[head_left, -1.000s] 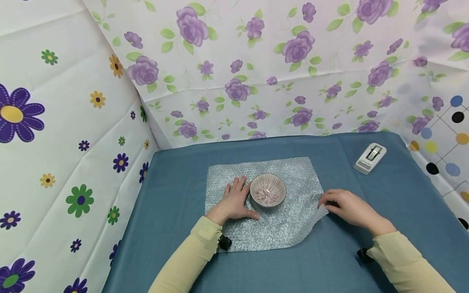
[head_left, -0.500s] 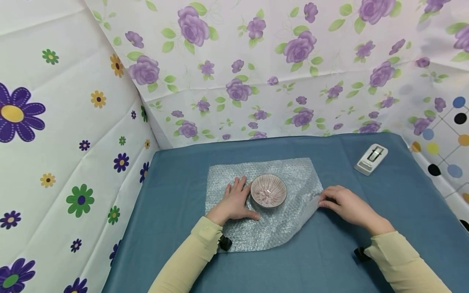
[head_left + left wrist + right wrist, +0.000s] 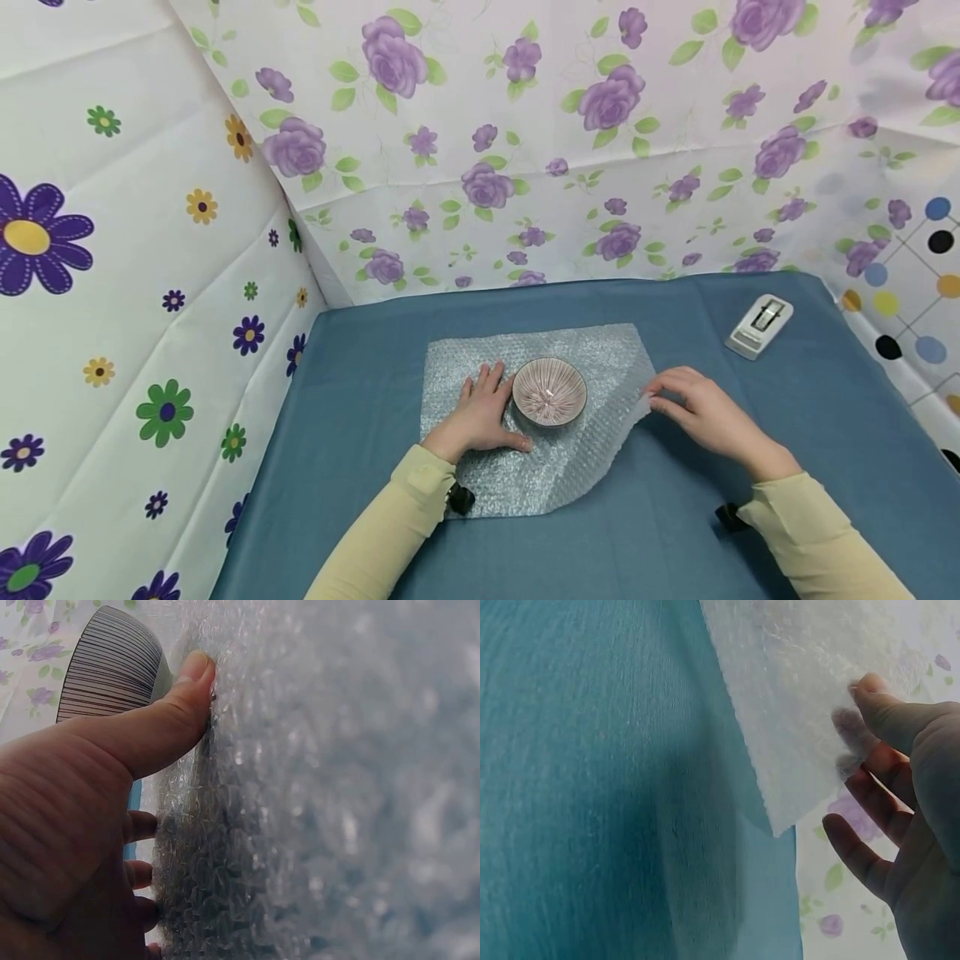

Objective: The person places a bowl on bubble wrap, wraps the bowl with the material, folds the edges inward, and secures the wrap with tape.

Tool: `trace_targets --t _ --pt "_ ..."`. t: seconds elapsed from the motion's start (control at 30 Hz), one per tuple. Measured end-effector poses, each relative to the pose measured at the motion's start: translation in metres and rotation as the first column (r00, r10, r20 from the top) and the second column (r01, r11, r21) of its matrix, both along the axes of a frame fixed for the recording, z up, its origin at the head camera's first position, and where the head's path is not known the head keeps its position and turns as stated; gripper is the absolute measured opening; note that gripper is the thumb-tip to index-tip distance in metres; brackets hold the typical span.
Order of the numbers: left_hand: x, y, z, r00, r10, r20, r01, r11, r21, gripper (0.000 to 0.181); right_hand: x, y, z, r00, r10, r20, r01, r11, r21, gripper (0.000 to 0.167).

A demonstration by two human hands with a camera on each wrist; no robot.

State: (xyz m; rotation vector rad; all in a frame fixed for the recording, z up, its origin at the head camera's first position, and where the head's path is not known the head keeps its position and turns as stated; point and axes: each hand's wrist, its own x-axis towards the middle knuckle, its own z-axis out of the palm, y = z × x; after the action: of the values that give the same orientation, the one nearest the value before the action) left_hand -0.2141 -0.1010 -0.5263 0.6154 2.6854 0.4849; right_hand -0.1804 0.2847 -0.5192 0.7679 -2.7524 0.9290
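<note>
A sheet of bubble wrap lies on the blue cloth, its right side lifted and curling. On it stands a small bowl with fine radiating lines inside; dark stripes on the bowl's outer wall show in the left wrist view. My left hand presses flat on the wrap just left of the bowl, fingers spread. With thumb and fingertips my right hand pinches the wrap's right edge. In the right wrist view the lifted wrap corner hangs clear of the cloth, and some fingertips show through it.
A white and grey tape dispenser-like device lies at the back right of the blue tablecloth. Floral curtains stand behind the table and at its left side. A dotted cloth hangs at the right.
My right hand has moved a little left and away from me, lifting the wrap's right edge and curling it toward the bowl. The left hand and bowl have stayed put.
</note>
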Motion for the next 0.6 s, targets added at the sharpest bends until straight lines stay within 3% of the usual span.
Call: trace_targets --t 0.3,0.6 --pt "0.000 -0.001 0.000 1.000 -0.001 -0.001 0.001 1.000 0.015 0.123 -0.004 -0.006 0.003 1.000 0.001 -0.020 0.000 1.000 0.019 0.006" --pt "0.000 -0.002 -0.002 1.000 0.000 -0.001 0.000 1.000 0.004 0.124 -0.011 -0.015 0.006 0.996 0.054 -0.070 -0.052 0.998 0.029 0.008"
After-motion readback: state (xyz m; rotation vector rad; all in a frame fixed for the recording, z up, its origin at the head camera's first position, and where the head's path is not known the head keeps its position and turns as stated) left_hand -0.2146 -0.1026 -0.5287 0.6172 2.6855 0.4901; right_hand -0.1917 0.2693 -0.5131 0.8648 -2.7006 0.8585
